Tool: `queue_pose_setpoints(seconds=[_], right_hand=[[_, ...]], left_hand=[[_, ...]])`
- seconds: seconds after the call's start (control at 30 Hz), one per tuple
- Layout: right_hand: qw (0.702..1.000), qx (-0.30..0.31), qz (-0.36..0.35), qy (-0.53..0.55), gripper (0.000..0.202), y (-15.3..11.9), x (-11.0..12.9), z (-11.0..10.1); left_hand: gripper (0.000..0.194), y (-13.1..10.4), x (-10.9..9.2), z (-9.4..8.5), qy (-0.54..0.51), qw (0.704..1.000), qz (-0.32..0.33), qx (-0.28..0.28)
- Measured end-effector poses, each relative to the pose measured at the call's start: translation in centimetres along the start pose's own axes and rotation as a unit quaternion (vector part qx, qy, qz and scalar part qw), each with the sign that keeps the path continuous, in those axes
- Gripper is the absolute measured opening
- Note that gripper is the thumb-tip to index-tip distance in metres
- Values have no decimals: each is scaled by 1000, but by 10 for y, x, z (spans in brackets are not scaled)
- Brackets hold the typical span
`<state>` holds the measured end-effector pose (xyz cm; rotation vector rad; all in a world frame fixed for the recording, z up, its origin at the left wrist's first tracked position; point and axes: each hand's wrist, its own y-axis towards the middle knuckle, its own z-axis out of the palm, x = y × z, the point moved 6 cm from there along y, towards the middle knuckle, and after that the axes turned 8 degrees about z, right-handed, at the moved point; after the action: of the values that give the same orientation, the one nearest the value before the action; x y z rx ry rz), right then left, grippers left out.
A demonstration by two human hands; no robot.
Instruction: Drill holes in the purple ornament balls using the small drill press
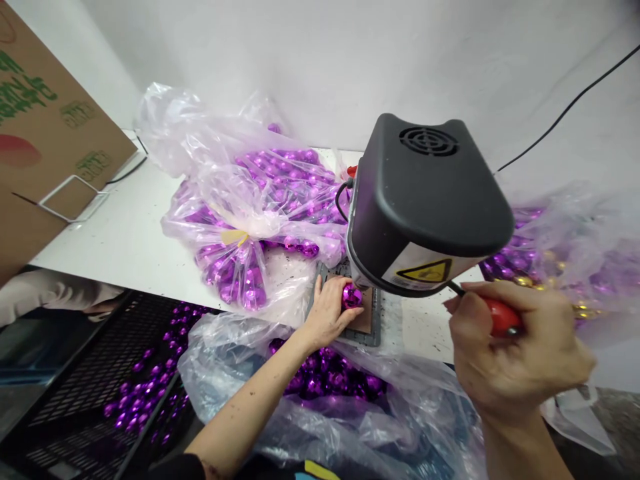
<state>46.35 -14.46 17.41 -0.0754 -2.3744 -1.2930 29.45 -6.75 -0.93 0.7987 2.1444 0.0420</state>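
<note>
Purple ball [351, 295]: pinched in the left hand [327, 312] grip, resting on a brown pad [365, 319] under the black machine head [425, 200].
Left hand: fingers closed on the ball, thumb side toward the machine.
Right hand [510, 347]: grip wrapped tight round the red lever handle [503, 319], to the right of the ball.
Base plate [373, 337]: grey, just under the left grip, on the white tabletop [125, 240].
Behind the left grip: a clear bag of purple balls [260, 220], crowding the plate's left edge.
Below the left grip: another open bag [325, 380] of purple balls, under the forearm.
Beyond the right grip: a third bag [565, 253], blurred.
Far left: black crate [100, 380] with loose balls; cardboard box [45, 133].
Overhead: the machine head hides the ball's far side.
</note>
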Motion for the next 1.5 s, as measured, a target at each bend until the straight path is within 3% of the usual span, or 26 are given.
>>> queue_pose_setpoints(seconds=[0.23, 0.37, 0.57, 0.8, 0.9, 1.5], right_hand=[[999, -1, 19, 40, 12, -17, 2, 4], [995, 16, -4, 101, 22, -36, -2, 9], [995, 7, -9, 100, 30, -51, -10, 12], [989, 36, 57, 129, 15, -55, -17, 19], [990, 16, 68, 123, 7, -58, -18, 20], [978, -87, 30, 189, 7, -69, -18, 40]], left_hand=[[52, 0, -1, -1, -3, 1000, 4, -11], [52, 0, -1, -1, -12, 1000, 5, -10], [48, 0, -1, -2, -14, 1000, -1, -13], [49, 0, -2, -3, -24, 1000, -5, -15], [50, -1, -2, -2, -22, 1000, -2, -13], [57, 0, 0, 1, -11, 1000, 10, -8]])
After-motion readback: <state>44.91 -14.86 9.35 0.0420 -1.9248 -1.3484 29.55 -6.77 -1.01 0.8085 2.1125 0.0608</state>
